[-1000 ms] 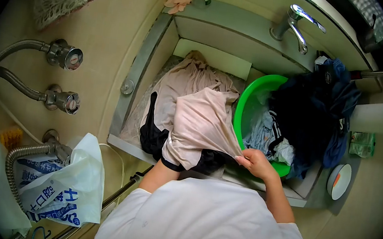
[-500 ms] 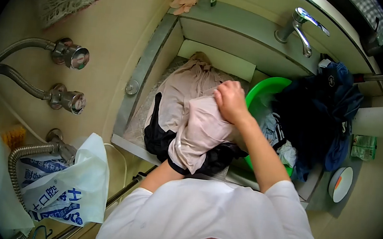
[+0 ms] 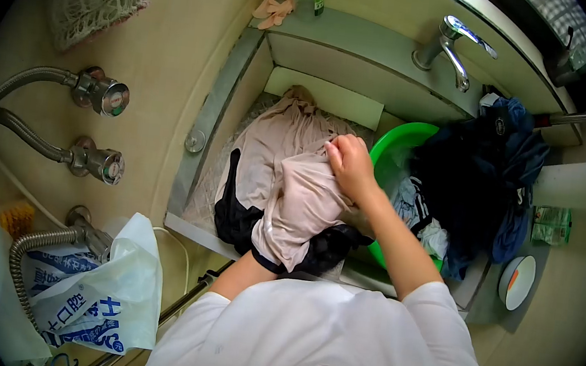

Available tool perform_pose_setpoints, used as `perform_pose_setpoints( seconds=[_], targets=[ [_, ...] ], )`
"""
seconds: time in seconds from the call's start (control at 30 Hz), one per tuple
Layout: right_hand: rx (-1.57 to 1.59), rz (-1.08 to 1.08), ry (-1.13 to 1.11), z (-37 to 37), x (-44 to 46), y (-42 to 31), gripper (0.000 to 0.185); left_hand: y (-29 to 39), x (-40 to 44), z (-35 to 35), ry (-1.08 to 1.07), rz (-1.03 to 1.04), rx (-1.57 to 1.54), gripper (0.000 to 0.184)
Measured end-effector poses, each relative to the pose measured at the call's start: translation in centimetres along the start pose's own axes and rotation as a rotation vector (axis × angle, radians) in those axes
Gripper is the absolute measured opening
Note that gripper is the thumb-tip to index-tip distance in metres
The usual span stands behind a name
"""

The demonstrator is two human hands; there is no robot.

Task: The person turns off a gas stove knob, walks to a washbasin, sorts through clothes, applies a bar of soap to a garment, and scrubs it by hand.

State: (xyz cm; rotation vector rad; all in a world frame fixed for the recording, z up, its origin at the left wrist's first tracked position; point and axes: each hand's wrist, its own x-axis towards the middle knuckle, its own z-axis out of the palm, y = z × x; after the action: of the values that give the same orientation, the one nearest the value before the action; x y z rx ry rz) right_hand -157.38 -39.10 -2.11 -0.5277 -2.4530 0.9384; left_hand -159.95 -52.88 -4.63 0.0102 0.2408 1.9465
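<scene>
A pale beige garment with dark trim [image 3: 303,191] lies in the sink basin [image 3: 212,119], its far part gathered to a bunch near the back wall. My left forearm [image 3: 244,279] runs into its near opening, so the cloth hides my left hand; a bulge shows in the fabric. My right hand [image 3: 350,162] is closed on the beige cloth at the right of that bulge, fingers curled. Black fabric [image 3: 236,226] rests beneath and beside the garment at the basin's near edge.
Right of the garment sits a green basin [image 3: 393,138] with light clothes in it, and dark clothes [image 3: 471,174] heaped over its side. A faucet [image 3: 453,49] stands behind. At right are a white bowl [image 3: 516,282] and green packet [image 3: 552,225]. Hoses and a plastic bag [image 3: 129,287] hang left.
The whole view has shifted slightly. My right hand stays gripping the cloth and has moved a little nearer to me along it. My left hand remains inside the garment.
</scene>
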Motion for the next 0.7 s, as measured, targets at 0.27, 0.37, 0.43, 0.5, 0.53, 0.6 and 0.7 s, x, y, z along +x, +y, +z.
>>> perform_pose_setpoints(
  seconds=[0.27, 0.37, 0.43, 0.5, 0.53, 0.6, 0.7],
  targets=[
    [-0.025, -0.199, 0.046, -0.2, -1.5, -2.5, 0.015, 0.2, 0.6, 0.0, -0.324, -0.054, -0.221, 0.054],
    [0.320, 0.412, 0.081, -1.3, -0.1, 4.0, 0.028, 0.9, 0.0, 5.1, 0.111, -0.067, 0.053, 0.054],
    [0.176, 0.320, 0.056, -2.3, -0.7, 4.5, 0.027, 1.0, 0.7, 5.3, 0.120, 0.084, 0.375, 0.043],
    [0.600, 0.436, 0.012, -3.0, -2.6, 2.8, 0.026, 1.1, 0.5, 4.9, 0.163, 0.231, 0.675, 0.033],
    [0.461, 0.311, -0.031, -3.0, -3.2, 2.4, 0.027, 1.6, 0.5, 4.6, 0.028, 0.201, 0.850, 0.034],
    [0.498, 0.382, -0.138, -3.0, -4.2, 2.3, 0.024, 2.9, 0.7, 4.3, -0.184, 0.239, 1.356, 0.033],
    [0.574, 0.540, -0.337, -3.6, -5.1, 2.8, 0.018, 1.5, -0.2, -1.7, -0.124, 0.159, 1.498, 0.035]
  ],
)
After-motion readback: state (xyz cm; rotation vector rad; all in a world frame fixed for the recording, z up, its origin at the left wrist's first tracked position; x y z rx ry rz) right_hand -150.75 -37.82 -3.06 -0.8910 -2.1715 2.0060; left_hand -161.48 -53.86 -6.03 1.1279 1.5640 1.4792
